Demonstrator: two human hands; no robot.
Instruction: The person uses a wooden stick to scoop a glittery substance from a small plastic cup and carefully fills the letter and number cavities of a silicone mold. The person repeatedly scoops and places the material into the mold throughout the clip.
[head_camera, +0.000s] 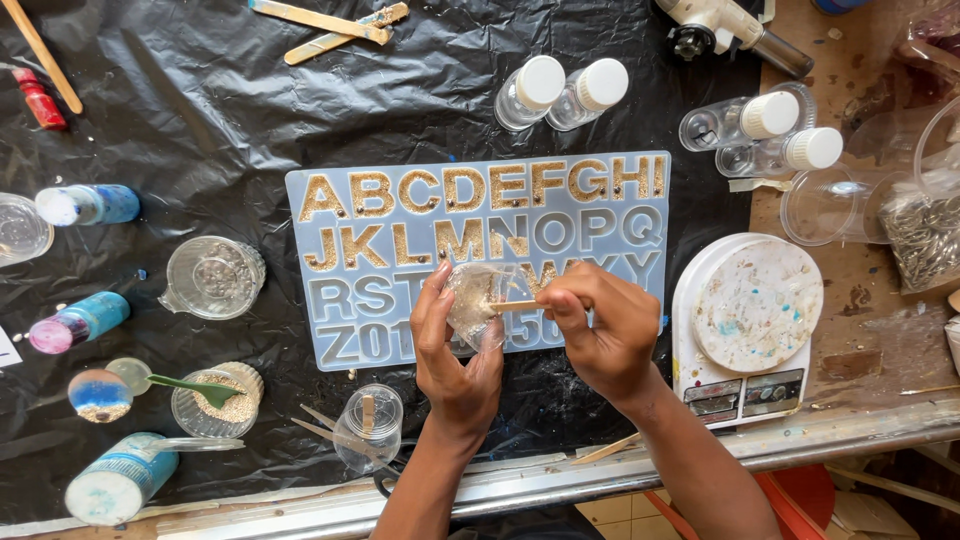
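Note:
My left hand holds a small clear plastic cup tipped on its side, with gold glittery resin inside. My right hand grips a thin wooden stick whose tip reaches into the cup's mouth. Both hands hover over a pale blue silicone alphabet mould lying on black plastic sheeting. The upper letter cavities of the mould hold gold glitter filling; the lower rows look unfilled. The hands hide part of the third and fourth rows.
Small white-capped clear bottles stand behind the mould. A stained white digital scale sits at right. Glitter tubes, a cup of glitter with a green spoon, a clear cup with sticks and a torch surround the work area.

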